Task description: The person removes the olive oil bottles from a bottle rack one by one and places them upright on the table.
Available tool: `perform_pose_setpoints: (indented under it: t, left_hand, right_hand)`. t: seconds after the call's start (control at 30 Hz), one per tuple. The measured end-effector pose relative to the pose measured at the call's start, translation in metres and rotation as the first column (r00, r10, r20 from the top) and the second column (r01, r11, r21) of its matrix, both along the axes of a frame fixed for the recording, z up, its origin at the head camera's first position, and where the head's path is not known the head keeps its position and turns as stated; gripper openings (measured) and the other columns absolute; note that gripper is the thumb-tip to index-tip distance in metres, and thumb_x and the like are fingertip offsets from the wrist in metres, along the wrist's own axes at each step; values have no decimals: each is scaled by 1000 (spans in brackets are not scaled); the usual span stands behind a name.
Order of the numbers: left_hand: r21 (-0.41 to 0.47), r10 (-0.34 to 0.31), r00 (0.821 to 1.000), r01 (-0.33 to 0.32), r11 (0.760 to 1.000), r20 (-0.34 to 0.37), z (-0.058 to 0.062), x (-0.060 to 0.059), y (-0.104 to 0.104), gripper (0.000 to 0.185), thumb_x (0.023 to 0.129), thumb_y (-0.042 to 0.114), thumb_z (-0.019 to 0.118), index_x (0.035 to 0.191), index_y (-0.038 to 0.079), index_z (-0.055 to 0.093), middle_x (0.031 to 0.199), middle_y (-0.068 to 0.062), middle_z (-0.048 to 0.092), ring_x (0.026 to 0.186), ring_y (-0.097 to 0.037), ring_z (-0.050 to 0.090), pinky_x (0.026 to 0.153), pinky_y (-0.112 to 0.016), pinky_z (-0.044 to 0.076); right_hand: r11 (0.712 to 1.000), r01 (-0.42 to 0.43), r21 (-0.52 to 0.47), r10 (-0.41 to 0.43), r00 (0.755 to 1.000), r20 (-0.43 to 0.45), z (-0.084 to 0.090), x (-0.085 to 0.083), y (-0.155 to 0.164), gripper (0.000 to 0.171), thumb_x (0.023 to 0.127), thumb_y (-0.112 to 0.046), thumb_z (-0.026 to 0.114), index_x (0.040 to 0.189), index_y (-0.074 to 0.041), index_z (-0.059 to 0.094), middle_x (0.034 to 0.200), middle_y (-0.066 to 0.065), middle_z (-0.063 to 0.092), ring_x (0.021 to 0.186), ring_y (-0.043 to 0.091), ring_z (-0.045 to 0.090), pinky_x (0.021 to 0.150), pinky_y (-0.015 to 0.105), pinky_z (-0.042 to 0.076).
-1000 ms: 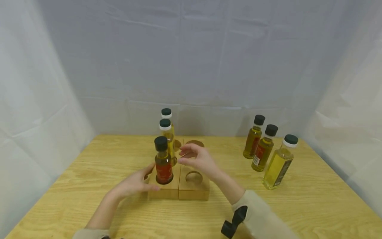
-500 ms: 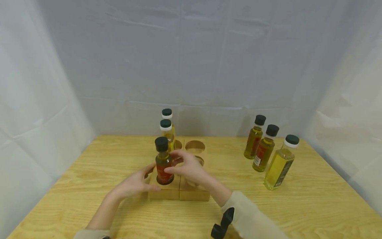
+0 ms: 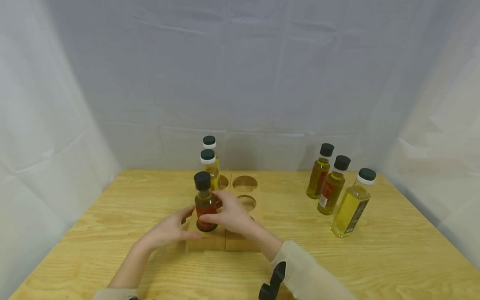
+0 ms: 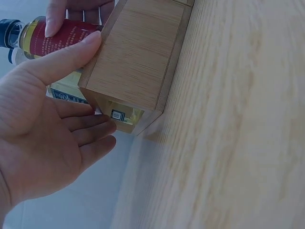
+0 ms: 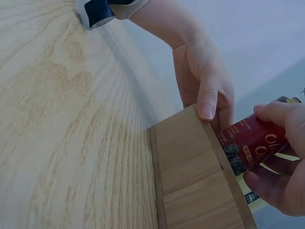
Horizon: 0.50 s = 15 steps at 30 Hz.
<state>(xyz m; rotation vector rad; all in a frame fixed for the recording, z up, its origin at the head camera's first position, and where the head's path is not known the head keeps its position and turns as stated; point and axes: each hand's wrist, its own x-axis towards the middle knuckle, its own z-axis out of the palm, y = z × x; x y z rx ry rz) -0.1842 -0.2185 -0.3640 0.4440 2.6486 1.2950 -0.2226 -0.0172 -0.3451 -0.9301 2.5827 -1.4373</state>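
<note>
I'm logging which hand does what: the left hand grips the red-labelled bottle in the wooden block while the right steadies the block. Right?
Swapped. In the head view the right hand grips the red-labelled bottle, and the left hand steadies the wooden block.

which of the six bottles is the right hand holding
The red-labelled bottle at the near left corner of the wooden holder. The right hand grips its body; the two yellow-oil bottles behind it and the three loose ones on the right stand untouched.
</note>
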Motion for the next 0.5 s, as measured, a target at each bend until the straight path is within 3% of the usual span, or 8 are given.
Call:
perform_pose_setpoints:
  t: [0.23, 0.5]
  left_hand:
    - [-15, -7, 1000, 7, 1000, -7, 0, 0, 0, 95, 76, 31, 75, 141, -12, 21, 143, -32, 26, 121, -55, 35, 98, -59, 35]
    - [2, -8, 1000, 8, 1000, 12, 0, 0, -1, 96, 77, 31, 75, 142, -12, 18, 145, -31, 22, 123, -55, 31, 98, -59, 34]
  right_hand:
    - [1000, 19, 10, -19, 999, -39, -1, 4, 2, 54, 73, -27, 80, 119, -8, 57, 104, 1, 63, 91, 16, 60, 74, 26, 50]
    - [995, 26, -100, -28, 1000, -15, 6, 6, 5, 52, 74, -24, 79, 118, -7, 57, 99, 1, 63, 86, 15, 58, 68, 26, 49]
